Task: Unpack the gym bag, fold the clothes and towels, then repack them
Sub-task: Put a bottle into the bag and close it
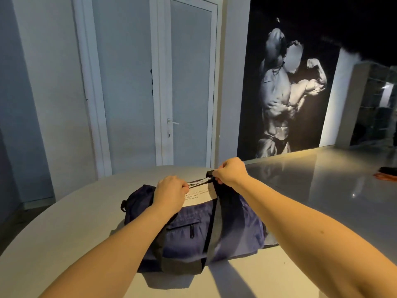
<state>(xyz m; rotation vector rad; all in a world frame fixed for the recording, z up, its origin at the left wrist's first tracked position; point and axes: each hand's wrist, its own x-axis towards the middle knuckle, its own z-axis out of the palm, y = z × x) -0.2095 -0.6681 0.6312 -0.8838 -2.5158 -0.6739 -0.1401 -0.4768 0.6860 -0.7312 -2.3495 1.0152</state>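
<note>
A dark blue gym bag [242, 229] with black straps lies on a pale rounded table [64, 233] in front of me. A white panel with small print covers part of its top. My left hand [169, 193] rests on the bag's top with its fingers curled on the edge near the white panel. My right hand [231, 171] pinches a black strap end at the bag's far top edge, where a black and white band runs between both hands. The bag's contents are hidden.
The table continues to the right as a glossy surface [322, 179], where a dark and orange object [386, 174] lies near the frame edge. Behind the table stand a white door [189, 82] and a large black and white wall poster [290, 93].
</note>
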